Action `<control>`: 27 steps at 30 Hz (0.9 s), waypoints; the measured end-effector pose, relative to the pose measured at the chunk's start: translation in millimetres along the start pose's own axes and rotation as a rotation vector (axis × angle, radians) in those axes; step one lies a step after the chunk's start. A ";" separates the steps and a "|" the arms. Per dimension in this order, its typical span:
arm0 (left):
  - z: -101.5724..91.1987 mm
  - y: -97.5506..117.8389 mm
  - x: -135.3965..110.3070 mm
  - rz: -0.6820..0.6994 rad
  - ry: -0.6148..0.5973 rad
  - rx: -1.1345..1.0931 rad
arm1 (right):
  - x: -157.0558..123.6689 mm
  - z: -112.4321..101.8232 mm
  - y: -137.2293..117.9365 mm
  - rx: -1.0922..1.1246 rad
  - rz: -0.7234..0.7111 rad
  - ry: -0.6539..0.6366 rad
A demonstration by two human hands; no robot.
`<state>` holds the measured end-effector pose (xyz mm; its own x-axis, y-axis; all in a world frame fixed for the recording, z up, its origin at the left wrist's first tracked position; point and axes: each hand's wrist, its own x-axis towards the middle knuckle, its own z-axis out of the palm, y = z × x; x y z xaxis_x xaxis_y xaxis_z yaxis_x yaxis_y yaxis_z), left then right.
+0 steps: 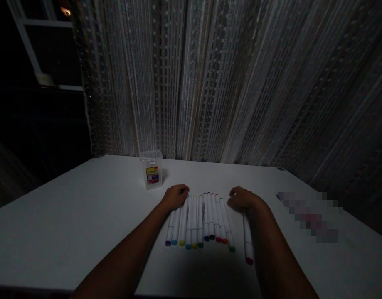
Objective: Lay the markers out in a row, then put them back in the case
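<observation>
Several white markers (199, 220) with coloured caps lie side by side in a row on the white table (85, 220). My left hand (175, 196) rests on the far ends of the leftmost markers, fingers curled down over them. At the right end of the row, my right hand (242, 198) also lies with its fingers curled, just past the last marker. One more marker (247, 243), with a red cap, lies apart on the right, partly under my right forearm.
A clear plastic marker case (151, 169) with a yellow label stands upright behind my left hand. A string curtain hangs behind the table. A blurred flat object (312, 216) lies at the right edge. A dark window is at the upper left.
</observation>
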<state>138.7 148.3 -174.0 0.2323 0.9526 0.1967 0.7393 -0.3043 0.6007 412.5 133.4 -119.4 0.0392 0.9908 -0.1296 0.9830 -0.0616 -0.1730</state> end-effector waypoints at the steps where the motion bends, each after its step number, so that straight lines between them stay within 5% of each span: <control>1: -0.1 0.0 0.0 -0.001 -0.001 0.001 | 0.5 1.0 0.8 0.010 0.020 -0.032; 14: -1.5 3.0 0.1 -0.015 -0.012 0.023 | -30.0 -17.5 25.2 -0.060 0.062 -0.105; 21: -2.9 5.7 -1.4 -0.016 -0.012 0.030 | -20.8 12.6 -11.3 0.008 -0.135 -0.025; 27: -2.2 5.7 -1.8 -0.022 0.002 0.016 | 0.3 6.5 -41.6 -0.064 -0.188 0.008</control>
<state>141.1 144.9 -169.2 0.2141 0.9591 0.1851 0.7540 -0.2828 0.5929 370.4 135.4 -118.6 -0.1450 0.9851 -0.0929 0.9826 0.1323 -0.1307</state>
